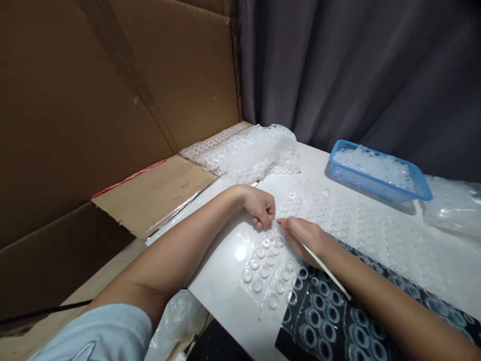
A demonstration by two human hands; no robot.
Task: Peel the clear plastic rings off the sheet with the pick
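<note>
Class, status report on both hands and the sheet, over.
Left hand pinching clear ring sheet. Right hand holds thin white stick, tip on sheet. Nothing blocking.

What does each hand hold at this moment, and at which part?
The right hand holds a thin white stick near its front end. The left hand pinches the clear plastic sheet of round pieces at its upper edge.

Blue basket [376,186], white table [221,273], clear ring-dotted sheet [270,273], brown cardboard [75,100], grey curtain [356,65]
</note>
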